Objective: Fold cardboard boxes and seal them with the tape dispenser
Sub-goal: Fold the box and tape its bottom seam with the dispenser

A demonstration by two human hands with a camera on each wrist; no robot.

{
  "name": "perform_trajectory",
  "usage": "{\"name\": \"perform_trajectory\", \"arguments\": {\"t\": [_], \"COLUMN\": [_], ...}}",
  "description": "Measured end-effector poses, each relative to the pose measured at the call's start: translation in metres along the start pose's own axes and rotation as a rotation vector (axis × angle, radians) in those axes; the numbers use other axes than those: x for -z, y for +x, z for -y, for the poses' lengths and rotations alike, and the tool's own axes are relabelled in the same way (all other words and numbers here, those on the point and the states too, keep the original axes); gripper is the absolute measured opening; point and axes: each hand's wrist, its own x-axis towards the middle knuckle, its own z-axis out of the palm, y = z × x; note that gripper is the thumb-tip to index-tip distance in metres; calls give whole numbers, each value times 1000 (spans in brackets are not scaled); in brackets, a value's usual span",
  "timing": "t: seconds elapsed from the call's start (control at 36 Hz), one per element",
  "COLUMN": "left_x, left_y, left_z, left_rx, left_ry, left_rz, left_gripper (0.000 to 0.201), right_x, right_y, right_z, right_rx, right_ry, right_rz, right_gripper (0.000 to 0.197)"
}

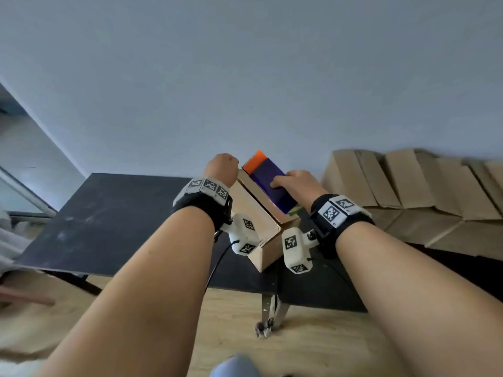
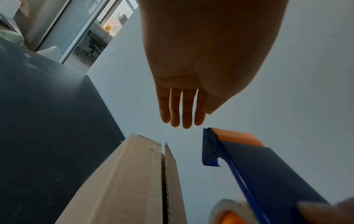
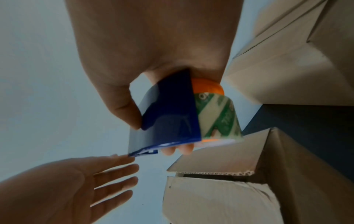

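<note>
A brown cardboard box (image 1: 258, 221) stands on the dark table (image 1: 109, 221), its top flaps folded in with a seam between them (image 2: 162, 174). My right hand (image 1: 296, 183) grips a blue and orange tape dispenser (image 1: 268, 180) held over the far end of the box top; its green-and-white tape roll (image 3: 218, 115) shows in the right wrist view. My left hand (image 1: 221, 167) hovers just left of the dispenser's front edge (image 2: 210, 148), fingers (image 2: 182, 109) straight and holding nothing. In the right wrist view its fingertips (image 3: 122, 157) almost reach the blue blade end.
Several flat and folded cardboard boxes (image 1: 413, 191) are piled at the right end of the table against the pale wall. A wooden floor (image 1: 231, 322) lies below the near table edge. A glass door (image 2: 91, 30) stands far left.
</note>
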Motion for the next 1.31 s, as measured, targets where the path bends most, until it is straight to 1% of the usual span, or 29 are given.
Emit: {"name": "perform_trajectory", "arguments": {"t": [0.06,0.08,0.14,0.17,0.25,0.31,0.36,0.42,0.47,0.56,0.64,0.72,0.78,0.83,0.89,0.92,0.94,0.97,1.0,1.03,1.06,1.11,1.14,1.17,1.19,1.22,1.25,1.31], "left_x": [4,5,7,7,9,11,14,17,20,21,21,22,24,28,31,32,35,37,36,34,34,33,31,31,31,30,29,28], "left_y": [3,6,12,16,23,29,35,42,47,55,60,64,67,72,74,74,73,74,76,77,77,79,80,79,79,78,78,77], "left_z": [0,1,1,2,3,4,6,8,11,16,20,24,24,23,20,20,20,19,22,24,25,34,36,36,37,39,40,37], "left_rx": [26,30,48,62,119,118,109,115,144,220,275,322,329,319,317,314,359,310,253,260,283,352,374,375,371,369,361,340], "left_ry": [-75,-105,-152,-170,-262,-271,-259,-279,-304,-390,-504,-601,-603,-523,-473,-455,-474,-401,-345,-347,-434,-493,-497,-479,-466,-449,-435,-440], "left_rz": [30,56,128,165,244,280,289,306,375,441,451,505,537,554,604,599,606,607,586,608,624,568,569,567,587,599,601,554], "left_gripper": [31,29,26,29,33,32,30,30,28,25,27,34,43,35,28,26,22,20,24,24,17,7,10,16,24,34,39,37], "right_x": [-2,-3,-5,-6,-11,-15,-19,-23,-25,-29,-32,-33,-34,-34,-34,-33,-34,-34,-35,-35,-36,-37,-36,-36,-36,-37,-37,-38], "right_y": [0,0,2,3,6,8,10,13,15,18,20,22,24,23,23,23,22,22,22,22,21,18,17,17,16,17,18,20], "right_z": [1,1,3,4,9,12,13,14,14,17,21,24,25,27,28,29,29,29,29,29,30,30,30,29,29,28,27,25], "right_rx": [-13,-18,-27,-33,-50,-68,-83,-96,-109,-123,-144,-175,-185,-189,-196,-201,-199,-200,-196,-198,-195,-205,-212,-213,-216,-220,-222,-216], "right_ry": [29,39,53,64,104,127,141,157,181,209,225,227,228,226,230,229,232,238,245,248,253,281,301,317,329,331,313,273], "right_rz": [6,9,11,11,8,1,1,-3,-7,-14,-19,-40,-45,-42,-35,-30,-25,-24,-23,-21,-19,2,19,34,50,49,30,-16], "right_gripper": [21,21,23,23,19,22,25,17,15,23,22,42,42,40,41,41,40,39,39,41,44,49,46,38,30,28,32,45]}}
